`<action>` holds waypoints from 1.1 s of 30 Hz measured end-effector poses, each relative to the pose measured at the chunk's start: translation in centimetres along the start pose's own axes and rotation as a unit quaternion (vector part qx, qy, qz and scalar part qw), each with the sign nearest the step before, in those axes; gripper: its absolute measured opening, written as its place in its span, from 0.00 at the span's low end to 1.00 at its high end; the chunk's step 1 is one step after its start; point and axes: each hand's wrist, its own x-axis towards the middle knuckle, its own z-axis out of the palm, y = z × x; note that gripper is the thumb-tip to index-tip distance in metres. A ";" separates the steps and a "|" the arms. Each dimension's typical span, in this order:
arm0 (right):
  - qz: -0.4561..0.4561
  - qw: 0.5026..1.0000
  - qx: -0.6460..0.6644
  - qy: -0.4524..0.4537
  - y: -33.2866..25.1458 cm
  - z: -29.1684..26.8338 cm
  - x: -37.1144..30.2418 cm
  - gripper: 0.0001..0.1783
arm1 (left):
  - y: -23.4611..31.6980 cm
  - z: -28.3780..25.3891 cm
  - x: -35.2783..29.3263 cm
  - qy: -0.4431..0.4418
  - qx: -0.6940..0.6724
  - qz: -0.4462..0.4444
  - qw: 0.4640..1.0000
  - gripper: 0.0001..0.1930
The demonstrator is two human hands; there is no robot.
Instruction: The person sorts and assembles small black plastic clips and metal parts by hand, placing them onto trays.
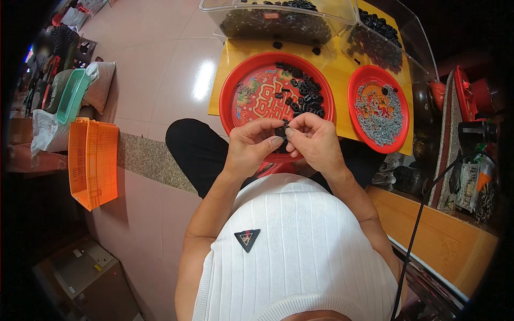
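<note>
Over the near edge of a large round red tray (227,88), both hands meet at a small black plastic part (280,130). My left hand (249,147) pinches it between thumb and fingertips. Thumb and index finger of my right hand (317,143) close on its other side; whether they also hold a tiny piece is too small to tell. Many similar black plastic parts (309,92) lie along the tray's right side. To the right, a smaller red tray (354,109) holds a heap of small silver screws (381,120).
Two clear plastic bins (278,22) (375,40) of black parts stand at the back of the yellow table (235,53). Loose parts lie before them. An orange crate (93,163), a green basket (74,96) and sacks stand left. A black cable (415,235) hangs at right.
</note>
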 end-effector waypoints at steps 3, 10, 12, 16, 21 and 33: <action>-0.005 1.000 0.006 -0.012 0.0 0.0 0.1 0.03 | -0.1 0.0 0.0 0.005 -0.014 -0.007 1.000 0.14; 0.062 0.962 0.196 -0.180 1.8 -2.5 2.1 0.04 | 0.1 -0.3 0.0 -0.006 0.065 0.030 0.997 0.13; 0.082 0.943 0.238 -0.216 2.1 -2.7 2.3 0.05 | 0.2 -0.2 0.1 -0.020 0.085 0.048 0.995 0.13; 0.083 0.931 0.254 -0.249 2.3 -2.6 2.3 0.08 | 0.5 0.4 0.0 -0.033 0.091 0.053 0.994 0.14; 0.079 0.937 0.233 -0.249 2.6 -2.6 2.5 0.07 | 0.5 0.7 -0.1 -0.015 0.114 0.059 0.992 0.14; 0.086 0.933 0.245 -0.251 3.5 -2.4 3.7 0.07 | -0.6 0.2 0.5 0.014 0.175 0.051 0.983 0.12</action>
